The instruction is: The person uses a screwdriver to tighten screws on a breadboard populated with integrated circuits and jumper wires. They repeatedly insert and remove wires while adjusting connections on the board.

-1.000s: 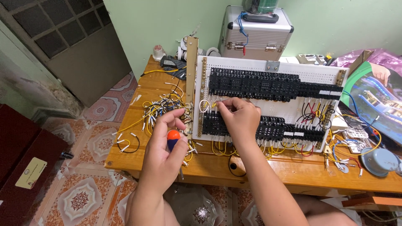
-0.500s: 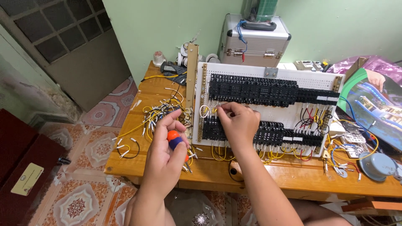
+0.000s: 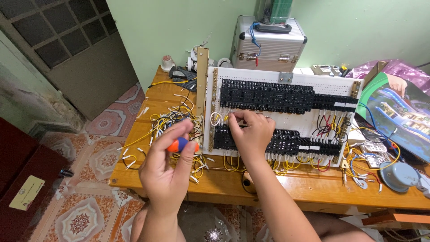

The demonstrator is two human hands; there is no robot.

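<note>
A white perforated panel [image 3: 313,85] with two rows of black terminal blocks [image 3: 277,96] leans on the wooden table [image 3: 286,183]. My right hand [image 3: 253,130] rests on the lower row's left end, its fingertips pinching a yellow wire [image 3: 216,118] that loops off the panel's left side. My left hand [image 3: 166,163] hovers left of the panel, closed on a screwdriver with an orange and blue handle [image 3: 180,144]. The screwdriver's tip is hidden.
A heap of yellow and white wires [image 3: 172,118] lies left of the panel. A silver metal case [image 3: 268,45] stands behind it. A colourful box [image 3: 398,118], loose wires and a grey round part [image 3: 396,175] sit at the right. A dark red cabinet [image 3: 20,179] stands on the tiled floor.
My left hand with the screwdriver has risen slightly and shifted towards the panel. My right hand stays at the wire loop on the panel's left side.
</note>
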